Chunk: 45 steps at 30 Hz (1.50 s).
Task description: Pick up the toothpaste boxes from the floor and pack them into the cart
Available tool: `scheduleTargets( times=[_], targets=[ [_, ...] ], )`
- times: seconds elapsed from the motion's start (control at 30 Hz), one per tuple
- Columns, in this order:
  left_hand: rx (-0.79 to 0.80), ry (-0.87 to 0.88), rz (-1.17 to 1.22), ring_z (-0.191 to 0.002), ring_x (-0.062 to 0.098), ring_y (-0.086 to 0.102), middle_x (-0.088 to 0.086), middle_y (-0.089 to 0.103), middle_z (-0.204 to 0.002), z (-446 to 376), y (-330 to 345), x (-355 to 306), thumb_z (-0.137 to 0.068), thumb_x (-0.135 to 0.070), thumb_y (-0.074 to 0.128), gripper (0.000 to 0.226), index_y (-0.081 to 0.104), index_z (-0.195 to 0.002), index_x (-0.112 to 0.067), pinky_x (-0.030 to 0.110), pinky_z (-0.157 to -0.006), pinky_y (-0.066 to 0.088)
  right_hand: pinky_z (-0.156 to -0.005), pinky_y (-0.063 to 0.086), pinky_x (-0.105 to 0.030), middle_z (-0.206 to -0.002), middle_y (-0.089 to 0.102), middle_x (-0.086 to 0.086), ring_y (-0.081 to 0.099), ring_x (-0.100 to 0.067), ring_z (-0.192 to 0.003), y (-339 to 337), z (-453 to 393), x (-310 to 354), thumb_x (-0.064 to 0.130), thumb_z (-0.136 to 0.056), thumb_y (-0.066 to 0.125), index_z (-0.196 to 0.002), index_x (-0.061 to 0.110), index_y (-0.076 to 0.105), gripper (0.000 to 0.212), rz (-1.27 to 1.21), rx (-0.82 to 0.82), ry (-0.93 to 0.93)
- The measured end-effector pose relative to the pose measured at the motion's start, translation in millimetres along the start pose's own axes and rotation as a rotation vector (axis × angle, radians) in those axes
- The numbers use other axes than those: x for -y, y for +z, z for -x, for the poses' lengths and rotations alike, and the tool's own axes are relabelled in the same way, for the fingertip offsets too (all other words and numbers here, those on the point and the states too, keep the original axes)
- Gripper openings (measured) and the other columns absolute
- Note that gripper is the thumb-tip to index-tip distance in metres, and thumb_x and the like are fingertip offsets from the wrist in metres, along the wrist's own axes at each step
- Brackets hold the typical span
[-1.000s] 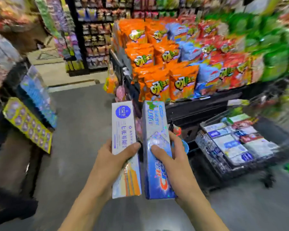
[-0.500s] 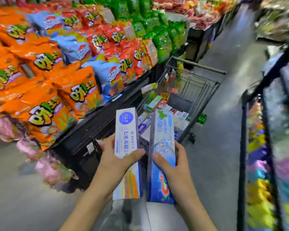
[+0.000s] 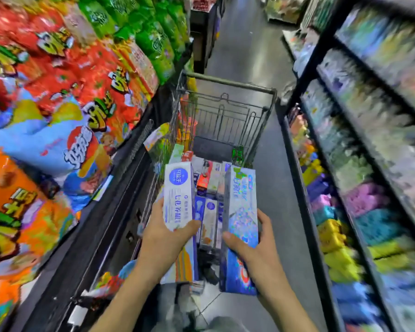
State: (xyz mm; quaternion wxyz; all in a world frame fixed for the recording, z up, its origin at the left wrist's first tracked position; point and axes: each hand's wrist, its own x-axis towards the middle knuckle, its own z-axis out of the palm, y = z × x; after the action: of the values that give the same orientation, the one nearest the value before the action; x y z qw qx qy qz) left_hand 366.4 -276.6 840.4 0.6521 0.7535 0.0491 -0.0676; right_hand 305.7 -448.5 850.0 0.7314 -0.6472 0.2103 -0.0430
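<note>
Those cartons look light and stiff, glossy enough to slip, so a wrap around the lower half with the thumb across the front face suits them. The left hand (image 3: 164, 238) grips a white toothpaste box (image 3: 177, 195) with a blue round logo; the right hand (image 3: 254, 250) grips a blue toothpaste box (image 3: 241, 212) with a shimmery, holographic panel. Both stand upright, side by side, held above the near end of the wire cart (image 3: 225, 111), where more packed boxes (image 3: 209, 185) lie, probably toothpaste too, though blurred.
</note>
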Motion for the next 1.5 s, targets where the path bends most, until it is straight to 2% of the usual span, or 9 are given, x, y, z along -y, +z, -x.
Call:
scheduleTargets(
  times=[0.13,0.4,0.6,0.67,0.8,0.93,1.07,1.2,1.5],
  targets=[
    [0.026,-0.032,-0.144,-0.067,-0.02,0.059,-0.015,0.066,-0.093,-59.6,-4.1,9.1,-0.082,-0.014,0.082,0.045,0.047,-0.111,-0.016,0.002,-0.058,0.043,-0.086,0.05,-0.065,-0.109,0.07,0.014,0.07,-0.027,-0.078,19.4,-37.4,-3.6,0.008,-0.08,0.082,-0.131,0.034,0.043,0.069,0.101,-0.077,0.048],
    [0.085,-0.073,-0.301,-0.074,-0.026,0.055,-0.021,0.062,-0.09,-175.7,17.5,44.7,-0.084,-0.02,0.08,0.036,0.056,-0.11,-0.018,-0.001,-0.06,0.04,-0.072,0.055,-0.032,-0.134,0.063,0.005,0.064,-0.01,-0.087,39.5,-150.3,-55.7,0.025,-0.09,0.076,-0.134,0.044,0.042,0.059,0.192,-0.124,0.077],
    [0.111,-0.121,-0.363,-0.074,-0.023,0.055,-0.022,0.062,-0.085,-285.5,48.9,88.7,-0.084,-0.023,0.077,0.026,0.062,-0.105,-0.027,0.0,-0.062,0.039,-0.102,0.046,-0.016,-0.138,0.054,0.014,0.057,0.006,-0.114,53.7,-262.1,-97.0,0.013,-0.091,0.073,-0.143,0.027,0.043,0.062,0.222,-0.181,0.082],
    [0.099,-0.148,-0.43,-0.078,-0.013,0.061,-0.018,0.065,-0.084,-324.8,62.8,106.3,-0.077,-0.04,0.076,0.033,0.063,-0.104,-0.027,0.004,-0.065,0.041,-0.093,0.041,-0.004,-0.137,0.051,0.019,0.052,0.003,-0.119,54.6,-300.8,-114.7,0.014,-0.091,0.073,-0.146,0.023,0.041,0.064,0.233,-0.182,0.09],
    [0.065,-0.158,-0.551,-0.091,0.025,0.064,-0.004,0.069,-0.096,-393.2,92.2,152.7,-0.072,-0.052,0.067,0.048,0.062,-0.112,-0.025,0.034,-0.083,0.05,-0.11,0.044,-0.031,-0.145,0.054,0.006,0.054,-0.01,-0.13,59.1,-376.6,-154.6,0.032,-0.087,0.077,-0.145,0.031,0.041,0.068,0.248,-0.192,0.128],
    [0.107,-0.147,-0.619,-0.07,0.012,0.065,-0.008,0.069,-0.079,-449.6,117.1,187.5,-0.072,-0.042,0.071,0.038,0.063,-0.103,-0.021,0.024,-0.065,0.045,-0.094,0.043,-0.008,-0.13,0.059,0.015,0.057,0.013,-0.11,62.5,-437.6,-193.7,0.014,-0.092,0.072,-0.139,0.028,0.044,0.056,0.289,-0.201,0.15],
    [0.035,-0.061,-0.783,-0.095,0.035,0.059,0.014,0.066,-0.101,-485.9,138.8,225.8,-0.068,-0.061,0.048,0.081,0.058,-0.119,0.0,0.045,-0.086,0.046,-0.103,0.042,-0.016,-0.135,0.059,0.006,0.056,-0.003,-0.122,64.8,-477.4,-227.7,0.014,-0.093,0.071,-0.143,0.021,0.046,0.056,0.311,-0.221,0.139],
    [-0.022,0.011,-0.787,-0.101,0.039,0.048,0.021,0.055,-0.105,-500.2,155.7,236.1,-0.074,-0.051,0.06,0.066,0.055,-0.111,0.003,0.049,-0.091,0.039,-0.077,0.039,0.003,-0.114,0.058,0.025,0.056,0.026,-0.094,68.1,-502.5,-245.9,0.011,-0.097,0.065,-0.122,0.035,0.048,0.038,0.245,-0.254,0.167],
    [-0.023,0.055,-1.041,-0.107,0.049,0.055,0.032,0.055,-0.128,-491.2,169.5,265.1,-0.076,-0.047,0.08,0.082,0.054,-0.134,0.005,0.054,-0.09,0.048,-0.091,0.052,-0.021,-0.117,0.068,0.017,0.065,0.005,-0.105,64.1,-519.9,-264.5,0.026,-0.098,0.063,-0.128,0.041,0.051,0.035,0.255,-0.26,0.202]
  ],
)
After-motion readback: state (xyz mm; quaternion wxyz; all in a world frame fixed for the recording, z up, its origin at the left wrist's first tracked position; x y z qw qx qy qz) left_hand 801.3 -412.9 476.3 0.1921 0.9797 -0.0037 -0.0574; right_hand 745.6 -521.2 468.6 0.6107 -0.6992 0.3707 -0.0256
